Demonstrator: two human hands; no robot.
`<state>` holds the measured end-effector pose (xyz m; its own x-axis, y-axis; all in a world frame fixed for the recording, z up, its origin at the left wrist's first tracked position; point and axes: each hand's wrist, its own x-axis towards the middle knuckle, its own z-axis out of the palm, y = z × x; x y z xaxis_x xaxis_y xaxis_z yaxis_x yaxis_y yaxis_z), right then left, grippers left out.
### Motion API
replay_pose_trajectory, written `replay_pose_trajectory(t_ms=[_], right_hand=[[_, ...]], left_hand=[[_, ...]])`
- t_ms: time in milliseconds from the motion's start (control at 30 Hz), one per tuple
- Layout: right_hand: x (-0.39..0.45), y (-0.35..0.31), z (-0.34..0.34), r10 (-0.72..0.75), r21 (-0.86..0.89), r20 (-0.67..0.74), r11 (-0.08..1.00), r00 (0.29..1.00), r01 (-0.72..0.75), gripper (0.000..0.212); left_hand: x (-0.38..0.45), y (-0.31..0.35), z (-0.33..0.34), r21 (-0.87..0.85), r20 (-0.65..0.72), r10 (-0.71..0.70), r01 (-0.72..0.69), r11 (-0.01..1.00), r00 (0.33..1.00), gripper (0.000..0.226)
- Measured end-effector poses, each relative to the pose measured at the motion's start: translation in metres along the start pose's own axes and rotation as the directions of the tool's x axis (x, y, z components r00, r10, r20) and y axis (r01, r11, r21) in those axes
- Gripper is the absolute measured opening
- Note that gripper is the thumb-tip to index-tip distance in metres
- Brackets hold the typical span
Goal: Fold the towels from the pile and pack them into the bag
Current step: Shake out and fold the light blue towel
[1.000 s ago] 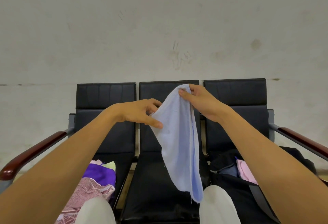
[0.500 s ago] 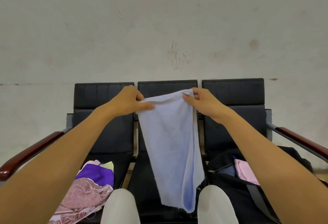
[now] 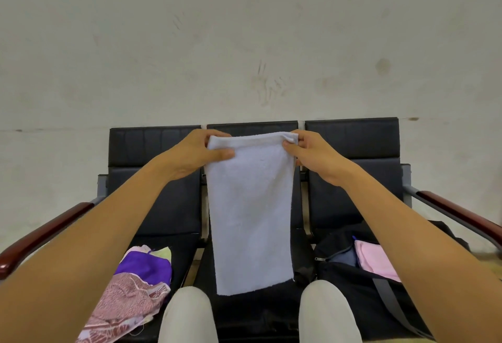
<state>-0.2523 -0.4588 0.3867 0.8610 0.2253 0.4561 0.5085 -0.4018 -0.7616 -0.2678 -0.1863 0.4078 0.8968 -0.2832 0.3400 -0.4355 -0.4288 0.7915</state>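
Hanging in the air in front of the middle seat (image 3: 252,312), the pale blue towel (image 3: 251,207) is spread flat, its long axis running straight down from the top edge to a free bottom hem between the person's knees. Each top corner sits in a grip: the left hand (image 3: 199,152) pinches the left corner with the thumb laid across the front of the cloth, and the right hand (image 3: 309,152) pinches the right corner, a small bunch of cloth showing above its fingers. Both hands are level and equally near the towel, so the whole length lies below them; the next fold most likely turns on that, either bringing the two corners together or lowering the hem onto the seat to double it lengthwise. On the left seat lies the pile (image 3: 135,288) of purple, patterned pink and pale cloths. On the right seat the black bag (image 3: 353,283) stands unzipped with a pink towel (image 3: 377,261) already inside, nearer the right hand.
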Motion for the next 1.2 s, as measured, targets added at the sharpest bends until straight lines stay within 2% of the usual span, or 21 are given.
replay_pose_trajectory(t_ms=[67, 133, 200, 300, 533, 633, 767, 833, 900, 1000, 1100, 1200], right_hand=[[-0.001, -0.001, -0.001, -0.013, 0.002, -0.015, 1.000, 1.000, 0.013, 0.024], [-0.002, -0.001, -0.001, -0.010, 0.035, -0.022, 0.999, 1.000, 0.011, 0.025], [-0.004, -0.003, 0.000, -0.002, 0.103, -0.016, 0.995, 1.000, 0.004, 0.028], [-0.003, -0.008, 0.003, 0.019, 0.204, -0.012, 0.979, 1.000, -0.016, 0.031], [-0.007, -0.016, 0.017, 0.056, 0.422, 0.028, 0.904, 0.998, -0.063, 0.018], [-0.011, -0.015, 0.029, 0.119, 0.502, 0.098, 0.852, 0.988, -0.152, 0.030], [-0.024, -0.010, 0.037, 0.127, 0.655, 0.289, 0.696, 0.949, -0.293, 0.045], [-0.033, -0.003, 0.044, 0.121, 0.641, 0.388, 0.677, 0.914, -0.362, 0.044], [-0.039, 0.005, 0.054, 0.140, 0.544, 0.446, 0.742, 0.884, -0.392, 0.044], [-0.040, 0.011, 0.068, 0.164, 0.430, 0.458, 0.819, 0.874, -0.379, 0.046], [-0.039, 0.006, 0.069, 0.152, 0.481, 0.441, 0.792, 0.885, -0.376, 0.043], [-0.042, -0.002, 0.062, 0.109, 0.524, 0.429, 0.778, 0.896, -0.346, 0.033]], left_hand=[[-0.003, 0.002, 0.000, -0.111, 0.104, -0.074, 0.085, 0.990, 0.992, 0.031], [-0.005, 0.005, 0.002, -0.221, 0.129, -0.088, 0.115, 0.968, 0.988, 0.035], [-0.007, 0.007, 0.006, -0.325, 0.127, -0.076, 0.114, 0.939, 0.989, 0.041], [-0.010, 0.012, 0.013, -0.381, 0.105, -0.092, 0.125, 0.916, 0.990, 0.041], [-0.010, 0.032, 0.022, -0.572, 0.008, -0.145, 0.123, 0.811, 0.989, 0.028], [-0.010, 0.033, 0.019, -0.615, -0.018, -0.207, 0.152, 0.774, 0.978, 0.031], [-0.011, 0.030, 0.014, -0.687, -0.052, -0.250, 0.147, 0.711, 0.967, 0.032], [-0.012, 0.027, 0.011, -0.727, -0.069, -0.260, 0.130, 0.674, 0.963, 0.031], [-0.013, 0.025, 0.010, -0.766, -0.066, -0.253, 0.113, 0.632, 0.965, 0.029], [-0.013, 0.024, 0.007, -0.791, -0.064, -0.264, 0.113, 0.602, 0.962, 0.030], [-0.012, 0.022, 0.001, -0.798, -0.064, -0.346, 0.160, 0.581, 0.936, 0.035], [-0.012, 0.014, 0.000, -0.871, -0.037, -0.370, 0.151, 0.467, 0.928, 0.038]])
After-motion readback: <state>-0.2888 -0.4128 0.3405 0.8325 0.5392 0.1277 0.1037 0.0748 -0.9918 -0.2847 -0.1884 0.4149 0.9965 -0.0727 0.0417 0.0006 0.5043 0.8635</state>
